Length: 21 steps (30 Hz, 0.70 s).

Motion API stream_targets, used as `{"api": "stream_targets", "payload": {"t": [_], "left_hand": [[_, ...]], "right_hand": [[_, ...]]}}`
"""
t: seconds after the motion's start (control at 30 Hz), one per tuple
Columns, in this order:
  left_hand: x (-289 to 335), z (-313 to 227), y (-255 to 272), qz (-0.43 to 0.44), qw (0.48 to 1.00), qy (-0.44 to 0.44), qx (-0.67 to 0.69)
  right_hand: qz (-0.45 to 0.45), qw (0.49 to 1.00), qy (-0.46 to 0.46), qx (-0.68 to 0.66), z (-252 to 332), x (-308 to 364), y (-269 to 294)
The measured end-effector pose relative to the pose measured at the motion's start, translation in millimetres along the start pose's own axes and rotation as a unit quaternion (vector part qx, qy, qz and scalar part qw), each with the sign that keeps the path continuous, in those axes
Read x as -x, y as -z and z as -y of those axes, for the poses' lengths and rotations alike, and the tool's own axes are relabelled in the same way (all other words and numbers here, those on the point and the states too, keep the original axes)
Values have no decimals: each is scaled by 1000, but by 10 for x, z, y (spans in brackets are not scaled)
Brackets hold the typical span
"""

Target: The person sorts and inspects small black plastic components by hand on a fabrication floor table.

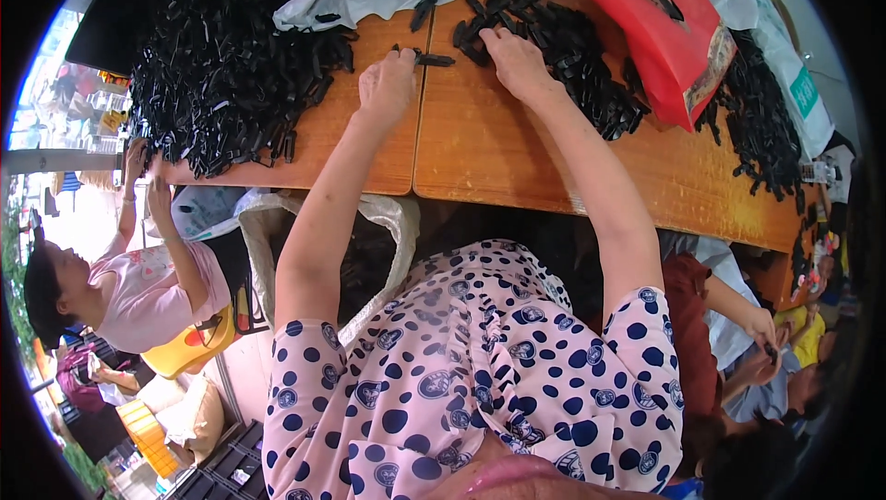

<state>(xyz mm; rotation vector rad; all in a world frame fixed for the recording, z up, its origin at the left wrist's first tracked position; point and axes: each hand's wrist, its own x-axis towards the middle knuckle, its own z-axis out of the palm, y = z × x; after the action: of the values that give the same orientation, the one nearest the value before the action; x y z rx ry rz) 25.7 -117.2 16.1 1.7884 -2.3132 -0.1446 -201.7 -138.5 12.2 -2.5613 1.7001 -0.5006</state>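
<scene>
My left hand (388,85) is closed around a slim black plastic piece (436,61), whose narrow end sticks out to the right over the wooden table (383,154). My right hand (519,65) has its thumb and fingers pinched together at the near left edge of a pile of black plastic pieces (586,85). What lies between those fingertips is too small to make out. Beyond my left hand, one loose black piece (427,7) rests near the seam of the table. A much larger heap of similar pieces (231,66) covers the table's left side.
White plastic bags (337,2) lie at the far side, and a red bag (651,34) stands on the right among more black pieces (761,122). An open white sack (406,232) is below the table edge. Co-workers sit left (152,292) and right (711,315).
</scene>
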Motion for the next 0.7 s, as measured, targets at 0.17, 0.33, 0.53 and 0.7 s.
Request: {"api": "stream_targets", "payload": {"t": [0.17, 0.33, 0.53, 0.7], "left_hand": [[57, 80, -8, -57, 968, 76, 233], [354, -432, 44, -20, 757, 89, 647], [532, -853, 63, -54, 734, 117, 667], [614, -931, 52, -62, 680, 128, 719]], "right_hand": [[-150, 957, -54, -241, 48, 231, 56], [-202, 763, -171, -590, 626, 543, 185], [-270, 818, -132, -489, 857, 699, 226], [-316, 876, -35, -362, 814, 829, 232]]}}
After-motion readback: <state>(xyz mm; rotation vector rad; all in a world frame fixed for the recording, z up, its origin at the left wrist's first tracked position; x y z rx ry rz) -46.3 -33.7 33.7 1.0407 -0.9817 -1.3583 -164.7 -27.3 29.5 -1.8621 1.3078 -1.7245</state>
